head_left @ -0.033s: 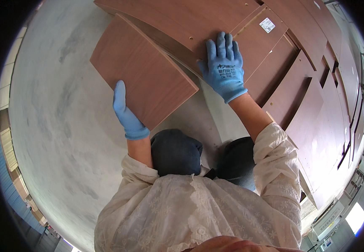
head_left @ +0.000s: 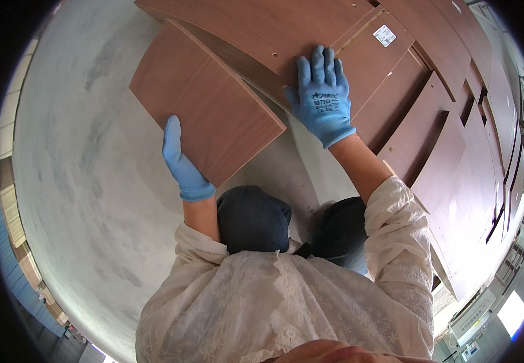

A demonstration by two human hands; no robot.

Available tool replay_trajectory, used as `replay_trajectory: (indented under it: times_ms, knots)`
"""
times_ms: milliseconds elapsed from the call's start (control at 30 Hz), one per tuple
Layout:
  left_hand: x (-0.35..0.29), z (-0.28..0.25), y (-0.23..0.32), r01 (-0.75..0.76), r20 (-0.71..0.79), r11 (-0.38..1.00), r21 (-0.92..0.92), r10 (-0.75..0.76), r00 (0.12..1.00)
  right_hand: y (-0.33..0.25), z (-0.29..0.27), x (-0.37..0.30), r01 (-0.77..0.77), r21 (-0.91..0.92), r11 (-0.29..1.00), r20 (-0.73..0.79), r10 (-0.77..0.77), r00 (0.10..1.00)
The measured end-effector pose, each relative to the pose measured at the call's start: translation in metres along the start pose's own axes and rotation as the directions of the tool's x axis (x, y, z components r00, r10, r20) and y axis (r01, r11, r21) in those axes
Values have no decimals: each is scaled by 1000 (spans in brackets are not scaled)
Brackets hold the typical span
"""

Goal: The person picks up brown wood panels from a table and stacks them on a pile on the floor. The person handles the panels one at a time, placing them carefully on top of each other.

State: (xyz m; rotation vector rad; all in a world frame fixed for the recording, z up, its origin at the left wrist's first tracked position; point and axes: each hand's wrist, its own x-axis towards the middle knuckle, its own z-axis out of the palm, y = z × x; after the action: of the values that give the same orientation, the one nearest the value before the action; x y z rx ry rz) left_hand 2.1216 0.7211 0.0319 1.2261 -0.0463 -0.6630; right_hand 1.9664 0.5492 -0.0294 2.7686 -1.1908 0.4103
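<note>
Grey floor (head_left: pixel 80 151), pile of brown boards (head_left: pixel 389 66) toward right. Left hand (head_left: pixel 180 160) gripping loose board (head_left: pixel 204 106) near pile; right hand (head_left: pixel 323 100) flat on pile, holding nothing. Plenty stacked already, this one's not.

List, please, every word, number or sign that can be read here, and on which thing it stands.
Right glove: dark printed lines beginning with a star-like sign; I do not copy the lettering.
White label on a brown panel: print too small to read.
Pale board near the lower right edge: marks too blurred to read.
</note>
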Motion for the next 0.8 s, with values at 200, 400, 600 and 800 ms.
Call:
replay_trajectory:
  times_ms: [200, 400, 600, 800]
  knots:
    - [1, 0, -1, 2, -3, 1000, 26, -2, 1000, 0, 3, 0, 18, -32, 999, -9, -18, 1000]
    - [0, 0, 0, -7, -15, 999, 35, 7, 1000, -1, 3, 0, 2, 1, 1000, -17, -2, 1000]
    - [-3, 3, 1, -11, -31, 996, 88, 14, 999, -1, 3, 0, -15, 31, 999, -18, 15, 1000]
    - [-2, 2, 0, -9, -30, 996, 89, 11, 999, -3, 4, 0, -40, 82, 996, 1, 40, 999]
